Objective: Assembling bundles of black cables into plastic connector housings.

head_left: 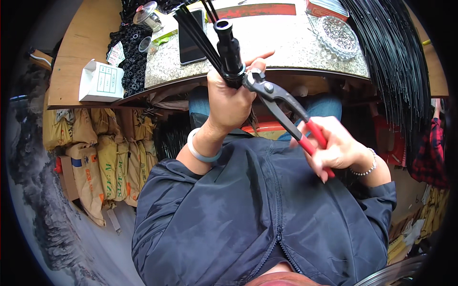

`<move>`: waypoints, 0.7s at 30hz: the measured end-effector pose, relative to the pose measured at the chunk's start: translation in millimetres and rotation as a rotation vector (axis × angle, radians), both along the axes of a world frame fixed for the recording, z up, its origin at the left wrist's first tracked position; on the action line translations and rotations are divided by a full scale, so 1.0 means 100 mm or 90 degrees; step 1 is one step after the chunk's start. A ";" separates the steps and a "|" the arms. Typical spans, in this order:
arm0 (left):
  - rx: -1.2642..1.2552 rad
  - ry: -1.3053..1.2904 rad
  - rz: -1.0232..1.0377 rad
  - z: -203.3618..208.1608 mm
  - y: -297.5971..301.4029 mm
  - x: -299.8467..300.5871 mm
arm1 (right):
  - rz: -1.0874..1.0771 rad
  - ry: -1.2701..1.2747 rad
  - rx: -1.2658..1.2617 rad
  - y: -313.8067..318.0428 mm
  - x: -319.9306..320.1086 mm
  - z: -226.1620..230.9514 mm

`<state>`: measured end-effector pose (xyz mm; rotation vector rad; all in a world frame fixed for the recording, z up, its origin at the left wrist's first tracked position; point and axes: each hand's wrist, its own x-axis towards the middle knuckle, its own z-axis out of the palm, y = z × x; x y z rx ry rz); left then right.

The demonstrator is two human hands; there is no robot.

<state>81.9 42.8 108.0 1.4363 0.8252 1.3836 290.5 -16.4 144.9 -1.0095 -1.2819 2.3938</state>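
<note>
My left hand point(229, 105), fingers closed, grips what looks like a black umbrella frame point(228, 50). The frame has a hollow, stepped black tube pointing up and away, and a bunch of thin ribs point(198, 40) slanting to the upper left. My right hand point(334, 145) is wrapped round the red handles of end-cutting pincers point(270, 89). Their dark jaws are at the collar of the tube, close to my left thumb and fingertips. What lies between the jaws is too small to make out.
Beyond my hands, a speckled tabletop point(286, 45) carries a dark phone point(192, 43) and a glass dish point(338, 37) of small metal pieces. Many black rods point(389, 52) hang over its right side. Small black parts point(136, 64) and a white box point(101, 82) lie left. Sacks point(114, 162) stand below.
</note>
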 end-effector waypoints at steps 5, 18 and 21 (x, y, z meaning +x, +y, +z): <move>-0.048 -0.036 0.009 -0.07 -0.03 -0.01 | -0.134 -0.285 0.705 -0.04 -0.04 -0.08; -0.095 -0.005 0.015 -0.04 -0.03 0.03 | -0.005 -0.277 0.658 0.02 -0.02 -0.11; -0.102 0.001 0.023 -0.02 -0.04 0.03 | 0.040 -0.263 0.523 0.09 -0.01 -0.07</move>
